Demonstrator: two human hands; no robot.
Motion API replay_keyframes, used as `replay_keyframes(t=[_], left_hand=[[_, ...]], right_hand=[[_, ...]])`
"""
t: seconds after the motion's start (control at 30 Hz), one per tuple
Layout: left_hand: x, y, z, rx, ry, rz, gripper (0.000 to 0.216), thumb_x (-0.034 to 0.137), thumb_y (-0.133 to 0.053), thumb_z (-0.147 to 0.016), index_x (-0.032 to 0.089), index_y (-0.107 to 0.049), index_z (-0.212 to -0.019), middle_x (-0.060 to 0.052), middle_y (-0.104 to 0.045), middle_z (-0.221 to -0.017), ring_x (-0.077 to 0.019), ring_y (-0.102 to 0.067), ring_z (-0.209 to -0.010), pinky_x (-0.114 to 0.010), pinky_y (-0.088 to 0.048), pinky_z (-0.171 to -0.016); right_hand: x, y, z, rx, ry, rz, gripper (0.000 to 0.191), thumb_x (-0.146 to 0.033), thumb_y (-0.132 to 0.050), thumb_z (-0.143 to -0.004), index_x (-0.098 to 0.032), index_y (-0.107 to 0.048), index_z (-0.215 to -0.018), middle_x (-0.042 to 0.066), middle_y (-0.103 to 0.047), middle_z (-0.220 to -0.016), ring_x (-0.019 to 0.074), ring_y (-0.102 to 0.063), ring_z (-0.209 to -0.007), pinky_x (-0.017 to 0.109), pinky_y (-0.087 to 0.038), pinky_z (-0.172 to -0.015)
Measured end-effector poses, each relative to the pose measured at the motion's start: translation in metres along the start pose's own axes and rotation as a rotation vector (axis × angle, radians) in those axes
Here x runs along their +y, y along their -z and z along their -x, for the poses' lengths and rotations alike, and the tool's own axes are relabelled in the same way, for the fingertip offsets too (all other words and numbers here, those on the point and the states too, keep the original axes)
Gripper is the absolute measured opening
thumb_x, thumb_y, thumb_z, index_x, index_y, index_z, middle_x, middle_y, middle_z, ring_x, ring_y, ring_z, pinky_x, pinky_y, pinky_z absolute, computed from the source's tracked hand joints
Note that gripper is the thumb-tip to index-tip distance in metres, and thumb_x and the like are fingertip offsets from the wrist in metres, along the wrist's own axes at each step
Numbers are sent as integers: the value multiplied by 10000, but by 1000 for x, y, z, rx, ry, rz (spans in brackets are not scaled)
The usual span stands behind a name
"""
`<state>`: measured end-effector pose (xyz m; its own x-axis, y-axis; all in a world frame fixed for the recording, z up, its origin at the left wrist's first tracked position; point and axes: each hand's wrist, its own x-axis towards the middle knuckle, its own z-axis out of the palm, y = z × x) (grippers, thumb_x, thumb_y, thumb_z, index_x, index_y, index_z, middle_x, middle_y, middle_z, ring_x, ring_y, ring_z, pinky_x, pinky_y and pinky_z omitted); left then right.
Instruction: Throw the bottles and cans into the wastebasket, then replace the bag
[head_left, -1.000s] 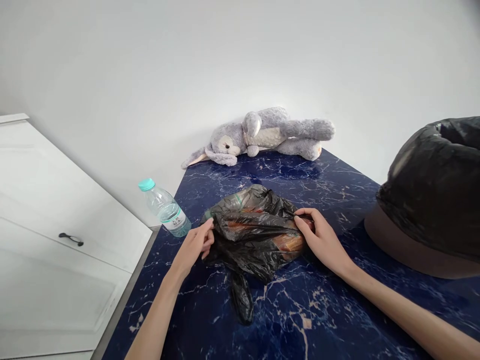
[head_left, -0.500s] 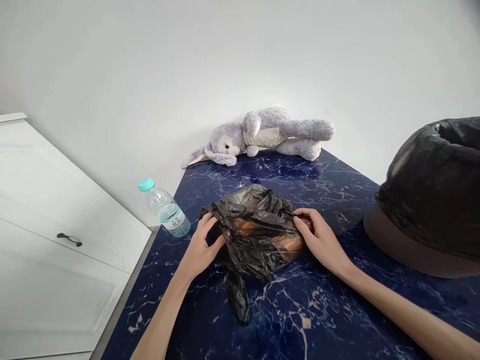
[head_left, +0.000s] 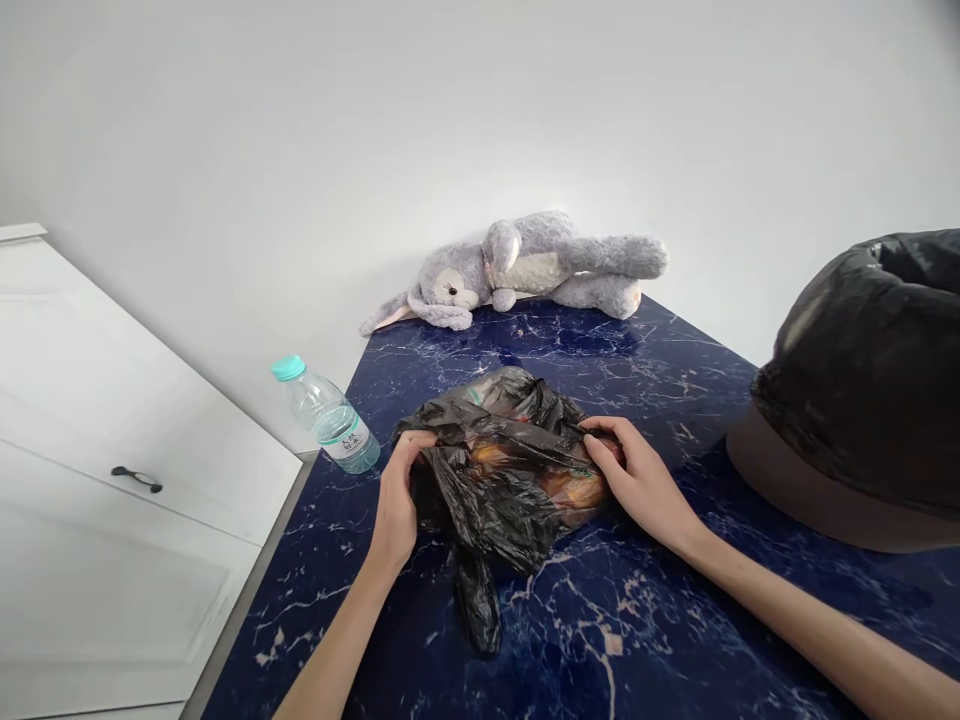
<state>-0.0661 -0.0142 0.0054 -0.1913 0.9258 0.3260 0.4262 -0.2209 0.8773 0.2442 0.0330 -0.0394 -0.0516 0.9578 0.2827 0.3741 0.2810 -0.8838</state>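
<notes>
A crumpled black plastic bag (head_left: 502, 520) lies on the dark blue marbled table (head_left: 570, 640), and orange-brown contents show through its thin film. What these contents are, I cannot make out. My left hand (head_left: 401, 500) grips the bag's left edge, its fingertips partly hidden in the folds. At the opposite side, my right hand (head_left: 637, 480) pinches the bag's right edge between thumb and fingers. One loose handle of the bag trails toward me on the tabletop.
A water bottle (head_left: 330, 415) with a turquoise cap stands at the table's left edge. Against the wall lies a grey plush rabbit (head_left: 525, 265). To the right is a bin (head_left: 825, 500) lined with a black bag. A white cabinet (head_left: 112, 380) stands at the left.
My left hand has turned and its fingers have closed in at the bag's left edge, where the film has shifted slightly. My right hand has barely moved.
</notes>
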Motion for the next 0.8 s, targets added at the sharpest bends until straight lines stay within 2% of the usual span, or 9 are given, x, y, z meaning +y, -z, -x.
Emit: replay_keyframes(t=[0.1, 0.2, 0.27, 0.3, 0.4, 0.47, 0.53, 0.63, 0.8], left_hand=[[0, 2, -3, -98, 9, 92, 521, 504, -318, -992, 199, -737, -947, -151, -742, -1293, -371, -674, -1248, -501, -562, -1071], [6, 0, -4, -186, 23, 109, 395, 503, -544, -928, 201, -785, -845, -138, -744, -1357, -399, -677, -1271, -496, -576, -1070], [9, -2, -4, -203, 23, 89, 318, 499, -692, -895, 216, -822, -960, -121, -687, -1477, -402, -624, -1378, -475, -550, -1130], [9, -4, -3, -199, 16, 69, 353, 509, -748, -878, 227, -823, -1076, -116, -650, -1533, -399, -587, -1435, -477, -525, -1171], [7, -10, -1, -185, 12, -24, 666, 577, -816, -854, 259, -694, -1426, -119, -574, -1627, -383, -505, -1535, -526, -435, -1269], [4, -14, 2, -202, 22, -81, 786, 601, -822, -856, 271, -607, -1536, -127, -555, -1649, -384, -491, -1551, -559, -416, -1285], [3, -19, 6, -228, 16, -95, 824, 594, -845, -844, 272, -590, -1558, -136, -581, -1627, -399, -505, -1539, -581, -436, -1272], [2, -24, 12, -227, -3, -40, 737, 562, -864, -839, 271, -657, -1484, -134, -687, -1508, -412, -598, -1452, -602, -486, -1235], [-1, -27, 17, -200, -5, 29, 638, 561, -792, -904, 260, -662, -1451, -133, -761, -1391, -377, -727, -1283, -569, -598, -1122]], right_hand=[[-1, 0, 0, 1, -3, -3, 340, -558, -525, -1052, -286, -644, -1217, 87, -695, -1268, 310, -661, -1165, 495, -498, -1060], [-2, 0, 0, -3, -5, -2, 341, -560, -525, -1051, -284, -646, -1209, 91, -693, -1262, 308, -657, -1156, 490, -498, -1055], [-2, 0, 0, -5, -8, 0, 340, -559, -526, -1051, -283, -647, -1207, 92, -693, -1258, 307, -656, -1152, 488, -496, -1052], [-1, 0, 0, -5, -9, 0, 341, -559, -526, -1050, -281, -647, -1207, 91, -693, -1256, 306, -656, -1150, 486, -495, -1053], [-1, 1, 0, -11, -15, 1, 349, -559, -526, -1051, -276, -648, -1215, 90, -693, -1254, 304, -659, -1147, 478, -493, -1051], [0, 1, 0, -19, -23, 2, 360, -562, -523, -1052, -272, -648, -1226, 90, -695, -1254, 303, -664, -1145, 472, -496, -1041], [-1, 1, 0, -26, -28, 4, 368, -563, -522, -1052, -268, -649, -1231, 89, -700, -1256, 301, -665, -1146, 465, -494, -1041], [-4, 1, 0, -41, -31, 10, 370, -564, -524, -1046, -266, -664, -1216, 81, -721, -1229, 296, -671, -1120, 451, -493, -1031], [-11, 1, 2, -124, -33, 11, 384, -584, -531, -1037, -274, -719, -1164, 54, -761, -1048, 273, -681, -937, 418, -518, -933]])
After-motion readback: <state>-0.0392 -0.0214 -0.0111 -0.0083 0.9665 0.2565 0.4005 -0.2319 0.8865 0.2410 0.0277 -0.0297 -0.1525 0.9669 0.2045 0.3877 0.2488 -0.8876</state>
